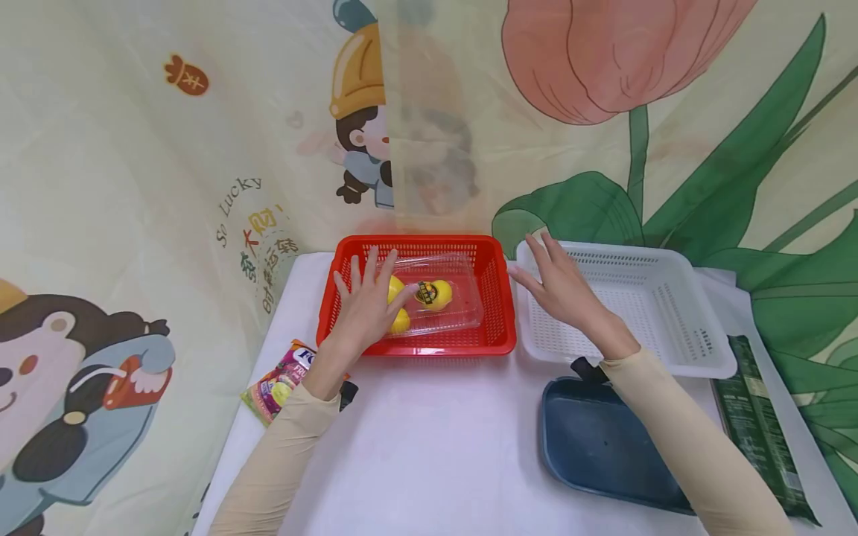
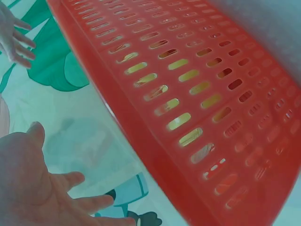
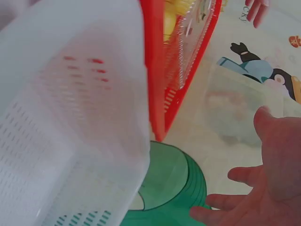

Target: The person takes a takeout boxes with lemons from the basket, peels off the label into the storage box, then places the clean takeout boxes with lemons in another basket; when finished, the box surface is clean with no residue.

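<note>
Your left hand [image 1: 367, 305] hides the left end of the clear plastic box [image 1: 465, 313] in the head view, so you can see only parts of the yellow items [image 1: 440, 292] on that side; the one nearer the box's middle shows more fully, with a dark label. In your left wrist view the yellow comes through just the slots of the red basket [image 1: 429, 350], and in your right wrist view the box is cut off at the top edge. Your right forearm covers part of the blue tray [image 1: 583, 439], and your left wrist overlaps the snack packet [image 1: 271, 391] at lower left.

The box lies inside the red basket, at the centre of the head frame. Its long axis runs left to right, the right end tipped slightly toward the top of the frame; the basket's long side runs the same way.

Your left fingers are spread open above the basket's left half, and the box extends to the right from beneath them. The left wrist view shows them apart from the basket wall. Your right hand [image 1: 561, 286] is open too, its fingers pointing to the upper left over the left part of the white basket [image 1: 623, 298], just right of the red one.
</note>
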### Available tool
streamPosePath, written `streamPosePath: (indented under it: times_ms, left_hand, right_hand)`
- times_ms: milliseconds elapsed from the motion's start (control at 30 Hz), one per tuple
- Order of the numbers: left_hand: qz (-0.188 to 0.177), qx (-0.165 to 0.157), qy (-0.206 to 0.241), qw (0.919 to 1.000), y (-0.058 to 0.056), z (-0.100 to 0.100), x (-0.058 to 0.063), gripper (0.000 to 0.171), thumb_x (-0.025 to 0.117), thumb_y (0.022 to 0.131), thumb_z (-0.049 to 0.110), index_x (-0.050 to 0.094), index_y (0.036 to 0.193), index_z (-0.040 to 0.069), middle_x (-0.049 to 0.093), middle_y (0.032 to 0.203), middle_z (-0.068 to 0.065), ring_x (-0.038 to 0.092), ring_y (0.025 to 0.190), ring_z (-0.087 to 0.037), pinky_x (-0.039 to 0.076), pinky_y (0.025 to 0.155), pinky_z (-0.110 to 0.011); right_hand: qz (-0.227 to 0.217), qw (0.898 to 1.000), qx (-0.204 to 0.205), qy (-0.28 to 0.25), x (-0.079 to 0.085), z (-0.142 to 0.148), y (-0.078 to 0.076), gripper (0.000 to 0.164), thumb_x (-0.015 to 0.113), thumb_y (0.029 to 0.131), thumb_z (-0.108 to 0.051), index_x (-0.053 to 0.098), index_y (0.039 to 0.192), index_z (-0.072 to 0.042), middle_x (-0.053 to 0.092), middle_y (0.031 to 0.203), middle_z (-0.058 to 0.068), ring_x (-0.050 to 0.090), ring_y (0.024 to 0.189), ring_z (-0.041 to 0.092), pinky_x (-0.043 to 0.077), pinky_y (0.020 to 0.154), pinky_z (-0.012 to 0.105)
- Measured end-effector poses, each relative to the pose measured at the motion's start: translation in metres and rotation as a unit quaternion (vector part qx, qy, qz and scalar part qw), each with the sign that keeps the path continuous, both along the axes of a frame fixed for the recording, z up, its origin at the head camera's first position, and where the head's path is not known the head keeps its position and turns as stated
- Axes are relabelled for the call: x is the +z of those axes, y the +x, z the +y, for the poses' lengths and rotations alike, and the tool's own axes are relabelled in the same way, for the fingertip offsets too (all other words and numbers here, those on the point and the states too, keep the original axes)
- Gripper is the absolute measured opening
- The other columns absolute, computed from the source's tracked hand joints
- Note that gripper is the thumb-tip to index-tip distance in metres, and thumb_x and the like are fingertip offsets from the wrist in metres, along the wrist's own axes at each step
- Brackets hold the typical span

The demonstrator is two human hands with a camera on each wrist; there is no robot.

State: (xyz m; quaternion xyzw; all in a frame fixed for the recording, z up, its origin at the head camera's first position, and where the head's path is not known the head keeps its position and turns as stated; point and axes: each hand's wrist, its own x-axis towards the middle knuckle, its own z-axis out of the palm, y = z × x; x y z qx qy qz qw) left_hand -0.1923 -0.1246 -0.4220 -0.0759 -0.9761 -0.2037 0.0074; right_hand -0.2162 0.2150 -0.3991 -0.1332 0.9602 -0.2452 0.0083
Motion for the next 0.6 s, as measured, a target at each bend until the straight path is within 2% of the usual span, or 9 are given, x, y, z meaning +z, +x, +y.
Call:
streamPosePath:
  times_ms: [167,267,433,600]
  left_hand:
    - [-0.004,0.007,0.000,1.0000,0.000,-0.003,0.000,0.087,0.055,0.097,0.057,0.012,0.164,0.022,0.008,0.171,-0.017,0.002,0.155,-0.049,-0.003,0.118,-0.077]
    - [-0.005,0.010,0.005,0.9999,0.001,-0.005,0.000,0.086,0.055,0.098,0.057,0.013,0.164,0.021,0.008,0.171,-0.016,0.004,0.155,-0.049,-0.003,0.118,-0.076]
    - [-0.008,0.013,0.020,0.9997,0.002,-0.007,0.001,0.085,0.053,0.098,0.059,0.014,0.164,0.021,0.009,0.170,-0.017,0.005,0.155,-0.049,-0.003,0.118,-0.076]
    - [-0.011,0.013,0.029,0.9994,0.002,-0.009,0.002,0.085,0.051,0.098,0.061,0.015,0.164,0.021,0.010,0.170,-0.017,0.006,0.155,-0.050,-0.003,0.118,-0.076]
  right_hand:
    - [-0.011,1.000,0.004,-0.017,0.006,-0.012,-0.010,0.082,0.057,0.101,-0.047,0.019,0.162,-0.009,0.014,0.167,0.024,0.021,0.152,0.049,0.031,0.113,0.072]
    - [-0.014,0.999,-0.002,-0.030,0.008,-0.019,-0.016,0.078,0.060,0.101,-0.042,0.023,0.161,-0.007,0.022,0.165,0.025,0.027,0.150,0.047,0.036,0.111,0.069]
    - [-0.015,0.999,-0.008,-0.043,0.008,-0.029,-0.027,0.070,0.059,0.102,-0.034,0.031,0.157,-0.002,0.035,0.160,0.024,0.036,0.146,0.044,0.038,0.114,0.063]
    - [-0.038,0.998,-0.008,-0.053,0.002,-0.037,-0.038,0.064,0.058,0.103,-0.029,0.034,0.154,0.002,0.041,0.157,0.024,0.042,0.143,0.043,0.039,0.116,0.058]
